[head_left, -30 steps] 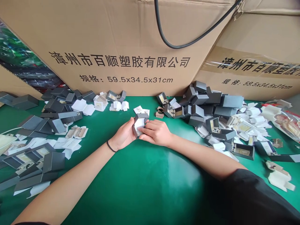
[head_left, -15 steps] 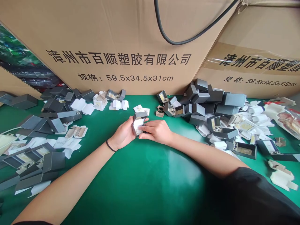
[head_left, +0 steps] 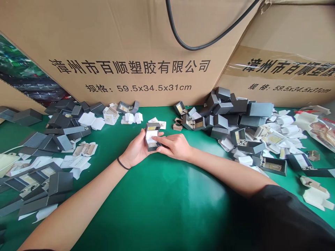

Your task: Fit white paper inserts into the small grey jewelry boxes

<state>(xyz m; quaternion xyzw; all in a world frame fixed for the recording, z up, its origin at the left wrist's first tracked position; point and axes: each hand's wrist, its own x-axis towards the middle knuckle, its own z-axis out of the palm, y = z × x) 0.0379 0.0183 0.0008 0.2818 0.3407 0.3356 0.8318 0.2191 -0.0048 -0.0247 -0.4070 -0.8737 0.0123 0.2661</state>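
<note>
My left hand (head_left: 135, 150) is wrapped round a small dark grey jewelry box (head_left: 154, 149) from its left side and underneath. The hinged lid (head_left: 153, 127) stands up, and a white insert (head_left: 151, 134) shows inside. From the right, my right hand (head_left: 178, 146) has its index finger on the white insert and its thumb at the front right corner of the box. The other right fingers are curled. Just behind the box lie small white papers (head_left: 162, 124), partly hidden by the lid.
Grey boxes (head_left: 235, 106) are heaped on the right, with white folded inserts (head_left: 285, 130) among them. More grey boxes (head_left: 60, 181) and papers lie on the left. Large cartons (head_left: 131, 35) stand behind the green table (head_left: 146, 209). A black cable (head_left: 193, 48) hangs above.
The jewelry box has tilted so its open inside faces me more. My right index finger now points into the insert. The whole view has shifted slightly.
</note>
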